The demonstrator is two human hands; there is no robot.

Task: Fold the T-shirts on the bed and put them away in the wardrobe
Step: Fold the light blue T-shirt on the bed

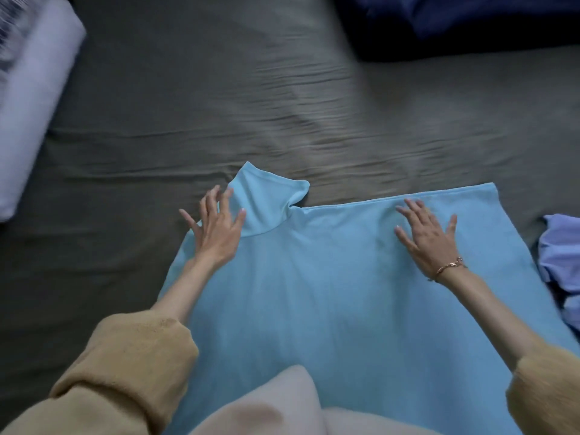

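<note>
We spread both hands flat on a light blue cotton T-shirt (329, 293): the left hand (216, 227) by its folded-in sleeve, the right hand (426, 237), wearing a gold chain bracelet (448, 266), near the far edge. The shirt lies on the bed's wrinkled grey sheet (219, 105); a crumpled lilac garment (561, 262) sits to its right.

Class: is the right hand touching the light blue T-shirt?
Touching. The head view shows the right hand lying flat, fingers spread, on the T-shirt near its far edge, with no gap visible.
</note>
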